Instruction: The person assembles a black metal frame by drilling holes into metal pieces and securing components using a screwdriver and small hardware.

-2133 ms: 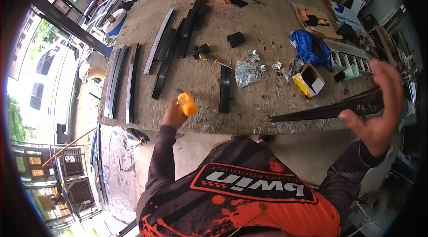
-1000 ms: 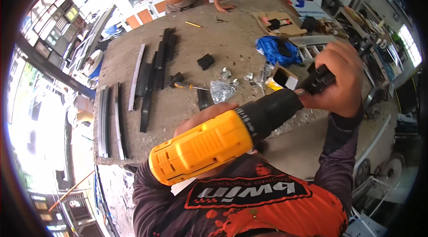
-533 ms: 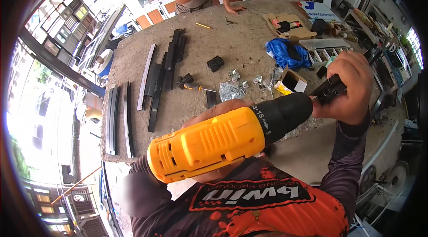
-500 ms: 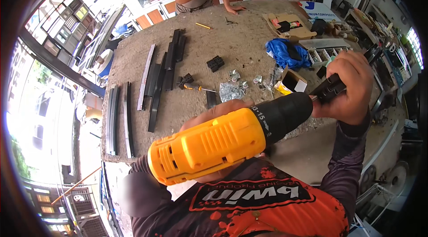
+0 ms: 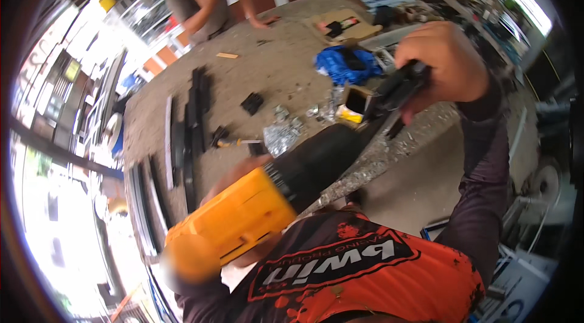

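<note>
A yellow and black power drill (image 5: 243, 207) is gripped in my left hand (image 5: 234, 176), whose fingers show only partly behind the drill body. Its black front end slants up to the right. My right hand (image 5: 447, 58) is closed around a short black profile piece (image 5: 398, 87), held above the table's near right side. The drill's front narrows toward this piece; blur hides whether the two touch. Beyond the drill lie a clear bag of small hardware (image 5: 281, 136), an orange-handled screwdriver (image 5: 234, 143) and an open yellow and black box (image 5: 354, 104).
Long black profiles (image 5: 193, 122) lie along the left of the rough table (image 5: 274, 73). A small black block (image 5: 252, 103), a blue cloth bundle (image 5: 344, 66) and flattened cardboard (image 5: 347, 26) are farther off. Across the table a person (image 5: 210, 3) holds a phone-like device, one hand on the tabletop.
The view has shifted, and the table appears farther left. My left hand and the drill have moved down and left. The right hand's black piece is now farther from the drill's body.
</note>
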Action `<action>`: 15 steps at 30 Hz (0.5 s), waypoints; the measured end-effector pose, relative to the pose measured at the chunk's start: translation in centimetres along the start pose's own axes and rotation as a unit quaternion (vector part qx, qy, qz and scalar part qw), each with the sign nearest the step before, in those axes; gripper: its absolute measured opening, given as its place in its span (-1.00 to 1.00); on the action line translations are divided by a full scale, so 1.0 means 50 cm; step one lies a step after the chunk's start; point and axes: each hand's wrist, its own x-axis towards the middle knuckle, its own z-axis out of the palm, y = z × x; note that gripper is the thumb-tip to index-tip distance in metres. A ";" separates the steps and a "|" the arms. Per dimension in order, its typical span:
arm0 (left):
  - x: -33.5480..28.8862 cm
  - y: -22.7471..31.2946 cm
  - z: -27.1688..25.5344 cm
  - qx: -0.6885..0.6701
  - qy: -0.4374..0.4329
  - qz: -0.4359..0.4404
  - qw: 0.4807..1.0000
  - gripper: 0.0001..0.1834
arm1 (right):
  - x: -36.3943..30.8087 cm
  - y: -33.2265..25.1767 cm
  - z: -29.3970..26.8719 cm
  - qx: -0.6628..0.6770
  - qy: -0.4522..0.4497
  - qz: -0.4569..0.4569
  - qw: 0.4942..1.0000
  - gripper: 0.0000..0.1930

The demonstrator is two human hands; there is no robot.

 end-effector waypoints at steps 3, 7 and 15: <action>-0.034 0.071 -0.017 0.296 -0.033 0.071 0.952 -0.43 | 0.014 -0.021 -0.015 0.006 0.006 -0.020 1.000 -0.41; 0.006 0.051 -0.024 0.303 -0.127 0.073 0.942 -0.31 | -0.007 -0.012 -0.009 -0.025 0.005 0.020 0.999 -0.41; 0.021 0.020 -0.067 0.336 -0.208 0.120 0.911 -0.01 | 0.002 -0.012 0.007 -0.031 0.035 0.002 0.999 -0.34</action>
